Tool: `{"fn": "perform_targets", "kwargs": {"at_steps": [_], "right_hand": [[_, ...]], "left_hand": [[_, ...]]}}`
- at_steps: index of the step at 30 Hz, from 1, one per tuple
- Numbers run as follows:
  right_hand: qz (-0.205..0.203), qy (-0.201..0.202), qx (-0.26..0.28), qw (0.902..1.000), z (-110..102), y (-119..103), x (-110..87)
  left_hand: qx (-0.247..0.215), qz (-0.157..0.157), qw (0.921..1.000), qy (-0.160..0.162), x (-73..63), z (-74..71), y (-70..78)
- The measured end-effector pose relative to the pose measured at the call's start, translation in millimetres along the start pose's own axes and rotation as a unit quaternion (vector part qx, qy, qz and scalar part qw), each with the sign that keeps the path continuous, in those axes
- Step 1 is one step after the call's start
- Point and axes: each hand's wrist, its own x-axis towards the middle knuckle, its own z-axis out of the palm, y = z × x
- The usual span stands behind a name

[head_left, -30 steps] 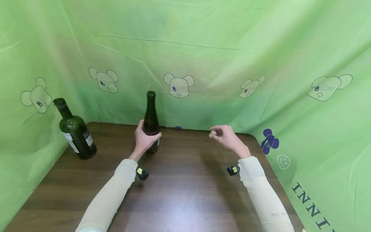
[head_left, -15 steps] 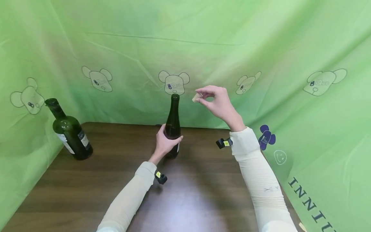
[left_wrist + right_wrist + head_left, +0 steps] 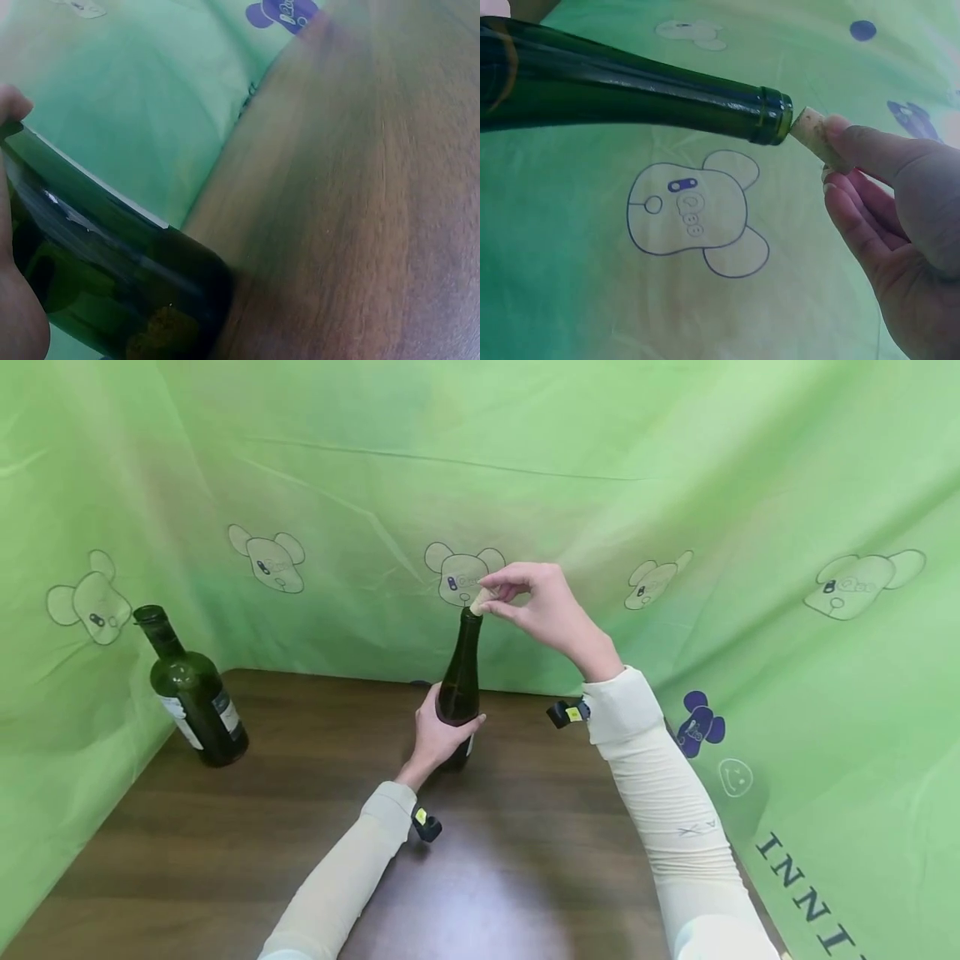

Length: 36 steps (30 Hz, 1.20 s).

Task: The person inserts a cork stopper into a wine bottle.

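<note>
My left hand (image 3: 438,731) grips a slim dark green glass bottle (image 3: 461,681) around its body, and the bottle stands on the wooden table. A cork (image 3: 817,139) is pinched between the thumb and fingers of my right hand (image 3: 542,606). In the right wrist view the cork sits tilted at the bottle's mouth, its end at the rim and not inside the neck. The left wrist view shows the bottle's lower part (image 3: 112,262) with a brownish lump inside near the base.
A second, wider green bottle (image 3: 197,706) with labels stands at the left of the table (image 3: 300,860), its mouth uncovered. Green printed cloth (image 3: 570,510) hangs behind and along both sides.
My left hand has brought the slim bottle to the right. My right hand has risen and moved left, carrying the cork to the bottle's mouth. The wider bottle stays put.
</note>
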Motion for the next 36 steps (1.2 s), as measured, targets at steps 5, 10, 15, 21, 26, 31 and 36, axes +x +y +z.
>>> {"fn": "perform_targets", "kwargs": {"at_steps": [5, 10, 15, 21, 26, 31, 36], "right_hand": [[0.011, -0.024, -0.009, 0.9996, -1.7, -1.6, 2.4], [0.016, -0.047, -0.020, 0.9986, -1.8, -3.9, 5.0], [0.026, -0.060, -0.024, 0.9976, -0.5, -5.3, 4.8], [0.042, -0.096, -0.047, 0.9934, -6.3, -10.2, 11.0], [0.086, -0.151, -0.060, 0.9829, -9.6, -20.1, 23.5], [0.124, -0.189, -0.049, 0.9728, -11.4, -26.6, 32.5], [0.145, -0.213, -0.050, 0.9649, -14.7, -29.2, 40.3]], "left_hand": [[-0.005, 0.002, 0.9999, -0.010, -0.7, 5.9, -0.3], [-0.012, 0.012, 0.9998, -0.008, 1.3, 6.1, -3.4], [-0.017, 0.017, 0.9997, -0.007, 2.3, 5.9, -5.0], [-0.013, 0.013, 0.9998, -0.011, -0.7, 6.1, -2.8], [-0.010, 0.019, 0.9997, -0.008, -1.1, 3.4, -3.8], [-0.008, 0.024, 0.9996, -0.010, -0.7, 5.5, -4.8], [-0.012, 0.027, 0.9995, -0.007, -1.2, 7.1, -7.0]]}}
